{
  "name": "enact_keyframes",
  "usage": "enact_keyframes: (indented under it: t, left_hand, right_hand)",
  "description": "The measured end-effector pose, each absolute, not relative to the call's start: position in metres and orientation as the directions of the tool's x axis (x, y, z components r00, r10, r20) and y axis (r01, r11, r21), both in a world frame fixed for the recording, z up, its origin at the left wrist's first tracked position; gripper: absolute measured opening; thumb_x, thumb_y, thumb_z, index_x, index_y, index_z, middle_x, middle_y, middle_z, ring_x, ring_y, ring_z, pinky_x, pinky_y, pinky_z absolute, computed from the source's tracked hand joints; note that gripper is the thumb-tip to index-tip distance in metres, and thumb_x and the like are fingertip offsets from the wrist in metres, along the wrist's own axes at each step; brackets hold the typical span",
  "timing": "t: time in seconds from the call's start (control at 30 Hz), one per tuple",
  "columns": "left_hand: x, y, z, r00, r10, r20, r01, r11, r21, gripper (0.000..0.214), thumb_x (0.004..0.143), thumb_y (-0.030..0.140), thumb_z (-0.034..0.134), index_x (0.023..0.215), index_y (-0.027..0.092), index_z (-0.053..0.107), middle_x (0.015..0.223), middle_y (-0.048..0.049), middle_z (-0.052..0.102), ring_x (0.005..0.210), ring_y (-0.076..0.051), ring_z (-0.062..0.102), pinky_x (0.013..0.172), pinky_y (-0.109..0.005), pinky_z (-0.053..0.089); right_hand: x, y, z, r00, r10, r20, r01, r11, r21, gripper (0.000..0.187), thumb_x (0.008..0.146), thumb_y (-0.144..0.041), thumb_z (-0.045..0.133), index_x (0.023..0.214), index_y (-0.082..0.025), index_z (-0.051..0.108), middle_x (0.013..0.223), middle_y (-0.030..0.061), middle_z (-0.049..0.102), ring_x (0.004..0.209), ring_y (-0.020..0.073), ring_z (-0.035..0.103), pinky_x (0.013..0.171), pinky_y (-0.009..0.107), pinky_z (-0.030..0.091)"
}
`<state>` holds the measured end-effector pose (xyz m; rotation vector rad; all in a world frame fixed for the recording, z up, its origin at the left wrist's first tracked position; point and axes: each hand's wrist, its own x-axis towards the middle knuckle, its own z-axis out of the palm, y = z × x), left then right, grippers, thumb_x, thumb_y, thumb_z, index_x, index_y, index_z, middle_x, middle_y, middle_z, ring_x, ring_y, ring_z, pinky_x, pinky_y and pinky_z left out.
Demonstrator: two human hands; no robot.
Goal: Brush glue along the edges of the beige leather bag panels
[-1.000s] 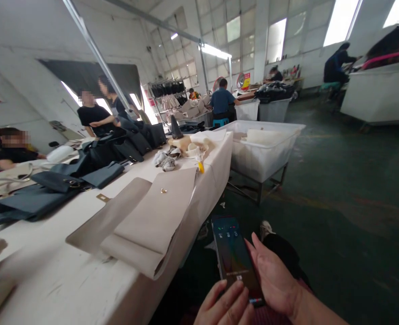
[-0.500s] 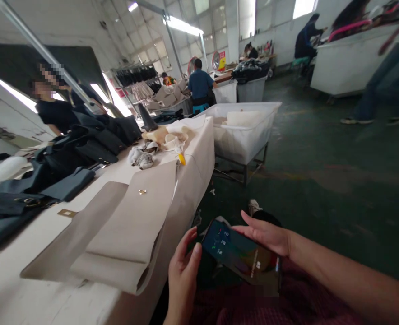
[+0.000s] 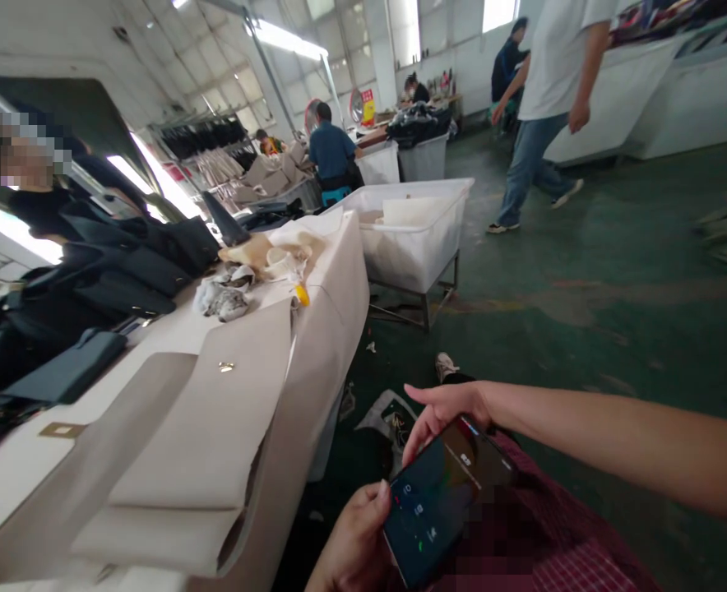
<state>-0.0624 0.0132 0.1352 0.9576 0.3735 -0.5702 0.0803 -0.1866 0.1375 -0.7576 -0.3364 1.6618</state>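
A dark smartphone (image 3: 437,501) with a lit screen lies tilted above my lap. My left hand (image 3: 357,530) grips its near left end, the thumb on the edge and the other fingers hidden beneath. Along the phone's upper edge is my right hand (image 3: 441,407), its thumb raised apart and its fingers slanting down beside the edge; whether they touch it I cannot tell. On the table (image 3: 332,288) to the left lies a beige bag piece (image 3: 191,419) with a folded flap and a small gold clasp (image 3: 226,367).
Dark bags (image 3: 117,263) are heaped on the table's far side, near crumpled wrapping (image 3: 224,296) and a yellow-tipped item (image 3: 303,294). A white bin (image 3: 419,247) on a metal stand is beyond the table. A person (image 3: 548,115) walks across the green floor; others sit farther back.
The phone has turned and come lower, its left end now in my left hand. My right hand has shifted left along its upper edge. The view has swung right; the walking person is farther left.
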Motion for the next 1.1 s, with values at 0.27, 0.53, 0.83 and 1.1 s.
enact_keyframes:
  t: [0.27, 0.53, 0.83, 1.1]
  left_hand:
    - [-0.071, -0.006, 0.124, 0.908, -0.204, -0.366, 0.409, 0.621, 0.669, 0.032, 0.077, 0.043, 0.061, 0.094, 0.016, 0.061, 0.088, -0.0089, 0.062, 0.077, -0.021, 0.059, 0.076, -0.036, 0.044]
    - [-0.072, -0.022, 0.122, 0.769, -0.602, -0.216, 0.634, 0.671, 0.386, 0.094, 0.066, 0.078, 0.039, 0.121, 0.003, 0.047, 0.114, -0.0215, 0.053, 0.103, -0.029, 0.050, 0.087, -0.042, 0.041]
    - [-0.070, -0.015, 0.138, 0.897, 0.008, -0.442, 0.277, 0.768, 0.577, 0.077, 0.072, 0.073, 0.040, 0.111, 0.008, 0.056, 0.113, -0.0183, 0.056, 0.112, -0.031, 0.046, 0.090, -0.038, 0.041]
    - [-0.071, -0.014, 0.142, 0.907, 0.116, -0.404, 0.214, 0.700, 0.682, 0.087, 0.065, 0.077, 0.045, 0.123, 0.012, 0.047, 0.118, -0.0163, 0.053, 0.115, -0.031, 0.043, 0.091, -0.037, 0.041]
  right_hand:
    - [0.079, -0.186, 0.127, 0.527, 0.765, -0.372, -0.839, 0.397, -0.372, 0.064, 0.081, -0.069, 0.031, 0.101, -0.013, 0.054, 0.089, 0.0105, 0.061, 0.084, 0.0261, 0.058, 0.074, 0.039, 0.046]
    - [0.070, -0.150, 0.157, 0.656, 0.647, -0.389, -0.680, 0.284, -0.676, 0.060, 0.085, -0.062, 0.032, 0.105, -0.009, 0.052, 0.105, 0.0130, 0.056, 0.090, 0.0207, 0.055, 0.075, 0.029, 0.045]
    - [-0.014, -0.130, 0.139, 0.884, 0.436, -0.165, -0.148, -0.075, -0.986, 0.091, 0.053, -0.046, 0.072, 0.128, -0.010, 0.034, 0.115, 0.0119, 0.047, 0.100, 0.0234, 0.047, 0.091, 0.036, 0.039]
    - [-0.016, -0.124, 0.132, 0.940, 0.340, 0.037, 0.065, -0.072, -0.995, 0.058, 0.072, -0.038, 0.051, 0.124, -0.012, 0.043, 0.117, 0.0107, 0.050, 0.103, 0.0231, 0.048, 0.094, 0.039, 0.039]
